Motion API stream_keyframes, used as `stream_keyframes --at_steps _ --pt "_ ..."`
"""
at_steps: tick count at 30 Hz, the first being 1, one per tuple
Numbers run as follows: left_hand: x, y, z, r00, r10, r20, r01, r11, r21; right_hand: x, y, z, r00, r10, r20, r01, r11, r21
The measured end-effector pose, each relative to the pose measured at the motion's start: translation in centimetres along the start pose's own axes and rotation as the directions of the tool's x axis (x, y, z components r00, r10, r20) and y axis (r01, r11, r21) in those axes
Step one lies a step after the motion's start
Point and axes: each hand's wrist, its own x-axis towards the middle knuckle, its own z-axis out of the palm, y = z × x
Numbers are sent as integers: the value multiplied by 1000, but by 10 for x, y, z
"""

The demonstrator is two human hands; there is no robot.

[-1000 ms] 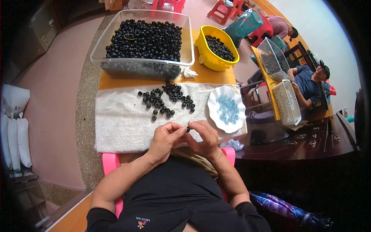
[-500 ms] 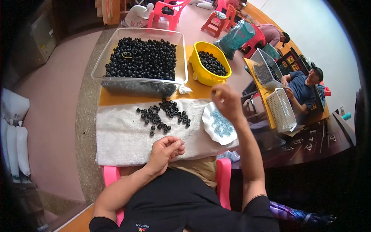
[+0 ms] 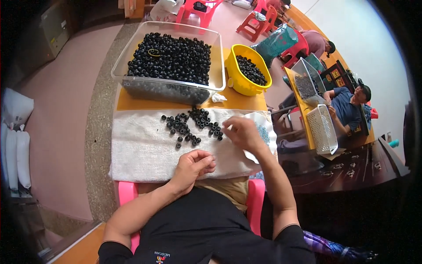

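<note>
Close to my body, above the near edge of a white towel [image 3: 136, 154], my left hand [image 3: 192, 169] is closed in a pinch. Whatever lies between its thumb and fingers is too small or hidden to make out. My right hand [image 3: 244, 134] reaches over the towel with its fingers loosely apart, beside the right end of a loose cluster of black beads [image 3: 179, 125]. The beads are round with holes. Under my right wrist, a white scalloped dish [image 3: 255, 118] holding small pale-blue pieces [image 3: 263, 133] is partly covered.
A large clear bin [image 3: 223, 66] full of black beads [image 3: 171, 57] stands behind the towel, a yellow tub [image 3: 248, 89] of beads beside it. Crumpled white tissue [image 3: 218, 97] lies between. At right, a person [image 3: 345, 105] sits by a white perforated basket [image 3: 321, 130].
My right hand has come down and left from over the dish to the right end of the bead cluster. My left hand stays pinched near the towel's edge. The whole view has shifted slightly.
</note>
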Motion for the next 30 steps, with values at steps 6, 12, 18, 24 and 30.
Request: stream_keyframes --at_steps 6,12,18,24,30 --pt "-1 -2 1 1000 16 7 -16 1000 -14 -11 -21 11 993 -89 82 109 953 -283" --pt "-1 -4 -2 1000 10 24 -10 1000 15 -11 -25 18 993 -75 91 103 926 -362" --pt "0 -4 -1 999 17 32 -17 1000 14 -10 -22 17 996 -4 94 40 923 -382" --pt "0 -3 -1 1000 10 24 -10 1000 15 -14 -26 18 992 49 116 1 918 -397" --pt "1 -5 -2 1000 17 16 -18 1000 14 -16 -25 19 995 -21 99 56 928 -369"
